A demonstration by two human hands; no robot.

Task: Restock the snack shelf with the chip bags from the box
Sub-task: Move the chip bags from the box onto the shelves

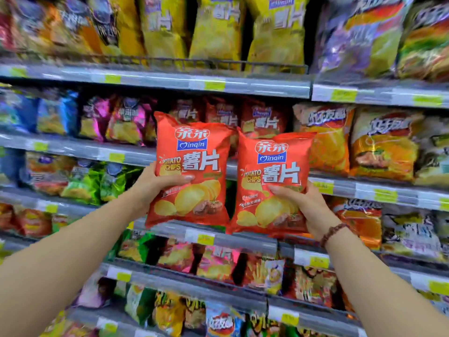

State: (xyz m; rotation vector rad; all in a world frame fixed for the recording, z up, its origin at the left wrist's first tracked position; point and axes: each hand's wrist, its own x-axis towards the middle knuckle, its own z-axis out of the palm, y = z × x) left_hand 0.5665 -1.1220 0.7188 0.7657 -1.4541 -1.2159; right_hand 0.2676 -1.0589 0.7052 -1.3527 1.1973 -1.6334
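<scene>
Grip: left hand (158, 184) clasps left bag (194, 152), right hand (307, 206) clasps right bag (274, 166); fingers hidden behind, shelves (255, 86) blurred.

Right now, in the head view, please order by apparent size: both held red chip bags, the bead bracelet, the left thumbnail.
Tied first: left-hand bag and right-hand bag, alike.
Then bead bracelet.
Smallest: left thumbnail.

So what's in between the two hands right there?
The left red chip bag, gripped by the left hand, and the right red chip bag, gripped by the right hand, side by side. The head view shows this.
</scene>
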